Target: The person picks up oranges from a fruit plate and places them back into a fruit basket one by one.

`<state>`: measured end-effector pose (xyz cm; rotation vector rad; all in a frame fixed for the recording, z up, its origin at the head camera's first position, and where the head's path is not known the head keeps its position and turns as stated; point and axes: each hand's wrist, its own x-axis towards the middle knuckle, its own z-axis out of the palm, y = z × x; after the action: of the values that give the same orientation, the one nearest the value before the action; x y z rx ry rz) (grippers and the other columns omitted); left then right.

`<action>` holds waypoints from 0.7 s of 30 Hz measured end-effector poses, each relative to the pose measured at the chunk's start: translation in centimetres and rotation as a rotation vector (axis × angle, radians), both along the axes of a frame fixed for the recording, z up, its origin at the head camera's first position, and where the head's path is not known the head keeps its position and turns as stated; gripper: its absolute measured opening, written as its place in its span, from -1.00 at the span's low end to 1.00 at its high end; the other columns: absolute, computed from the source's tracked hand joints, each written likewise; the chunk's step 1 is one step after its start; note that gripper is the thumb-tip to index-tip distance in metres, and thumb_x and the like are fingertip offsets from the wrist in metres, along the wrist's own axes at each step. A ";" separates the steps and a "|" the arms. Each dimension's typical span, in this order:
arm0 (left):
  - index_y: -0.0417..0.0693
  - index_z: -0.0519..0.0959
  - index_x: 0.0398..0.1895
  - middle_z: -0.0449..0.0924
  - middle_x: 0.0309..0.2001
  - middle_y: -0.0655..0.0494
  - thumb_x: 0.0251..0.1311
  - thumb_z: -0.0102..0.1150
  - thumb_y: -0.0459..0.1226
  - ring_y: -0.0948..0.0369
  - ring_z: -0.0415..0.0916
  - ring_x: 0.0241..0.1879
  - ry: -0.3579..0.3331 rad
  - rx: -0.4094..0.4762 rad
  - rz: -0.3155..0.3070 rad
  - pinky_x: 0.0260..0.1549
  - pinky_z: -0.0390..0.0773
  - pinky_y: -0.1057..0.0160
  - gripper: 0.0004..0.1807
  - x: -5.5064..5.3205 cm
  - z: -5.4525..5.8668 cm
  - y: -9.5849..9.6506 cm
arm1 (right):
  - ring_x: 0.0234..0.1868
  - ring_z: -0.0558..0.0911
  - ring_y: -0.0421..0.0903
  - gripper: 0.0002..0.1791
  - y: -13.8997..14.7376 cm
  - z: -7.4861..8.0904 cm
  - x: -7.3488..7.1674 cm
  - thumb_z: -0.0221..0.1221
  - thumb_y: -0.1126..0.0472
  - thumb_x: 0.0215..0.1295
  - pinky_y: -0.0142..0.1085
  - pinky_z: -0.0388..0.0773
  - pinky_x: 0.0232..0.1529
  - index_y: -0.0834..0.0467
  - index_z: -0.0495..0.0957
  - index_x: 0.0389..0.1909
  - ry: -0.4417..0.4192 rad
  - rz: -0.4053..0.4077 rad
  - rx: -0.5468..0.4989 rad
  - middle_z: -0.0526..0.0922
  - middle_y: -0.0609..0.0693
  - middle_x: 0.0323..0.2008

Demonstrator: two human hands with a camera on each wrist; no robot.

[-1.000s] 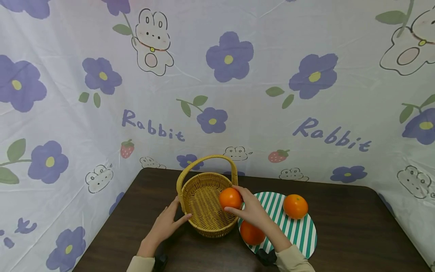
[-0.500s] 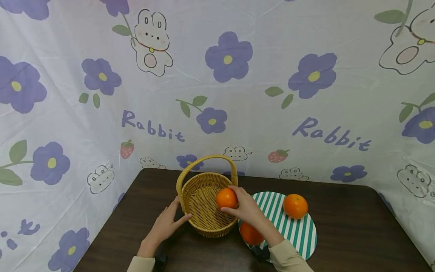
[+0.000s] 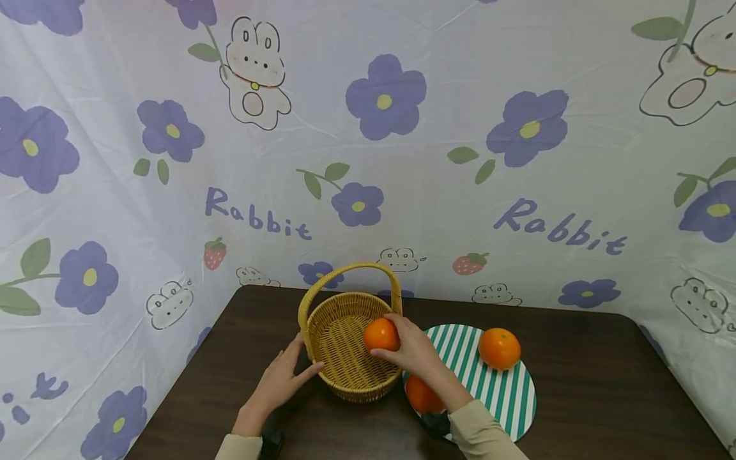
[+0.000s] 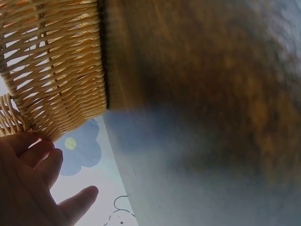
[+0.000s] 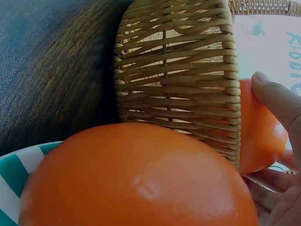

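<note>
My right hand (image 3: 411,348) holds an orange (image 3: 381,335) between thumb and fingers, over the right part of a yellow wicker basket (image 3: 359,395). In the right wrist view the held orange (image 5: 264,134) sits at the basket's rim, its lower part behind the weave. My left hand (image 3: 280,378) is at the basket's left side, fingertips touching the weave near the foot of the handle. In the left wrist view its thumb (image 4: 81,203) stands apart from the basket.
A round plate (image 3: 514,409) with green and white stripes lies right of the basket. One orange (image 3: 499,349) sits on its far side; another orange (image 3: 422,395) on the near left is partly hidden by my right arm. A patterned cloth (image 3: 437,185) hangs behind the dark table (image 3: 609,370).
My right hand has moved slightly left with the orange, further over the basket. The left hand and the basket have stayed in place.
</note>
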<state>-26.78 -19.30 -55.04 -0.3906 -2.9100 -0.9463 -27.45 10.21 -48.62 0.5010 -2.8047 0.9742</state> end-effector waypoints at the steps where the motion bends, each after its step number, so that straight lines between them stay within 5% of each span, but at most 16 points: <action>1: 0.20 -0.11 0.47 -0.05 0.45 0.00 0.08 -0.08 0.36 0.04 0.04 0.39 0.001 0.001 0.000 0.34 -0.02 -0.14 -0.04 0.0 0.0 0.0 | -0.05 0.57 0.07 -0.17 -0.1 0.0 0.0 0.32 -0.18 -0.01 -0.01 0.54 -0.10 0.11 0.31 0.25 0.004 0.002 0.004 0.47 0.15 0.11; 21: 0.27 -0.17 0.47 -0.10 0.46 0.06 0.08 -0.06 0.34 0.07 0.00 0.40 -0.014 0.015 -0.008 0.36 -0.05 -0.09 -0.04 -0.1 0.0 0.0 | -0.08 0.55 0.13 -0.17 -1.2 -1.1 -1.3 0.29 -0.22 0.01 0.01 0.52 -0.10 0.19 0.34 0.20 0.051 -0.007 0.071 0.50 0.21 0.04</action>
<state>-26.83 -19.32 -55.02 -0.3963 -2.9143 -0.9758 -28.75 9.02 -49.71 0.5170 -2.8018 0.8514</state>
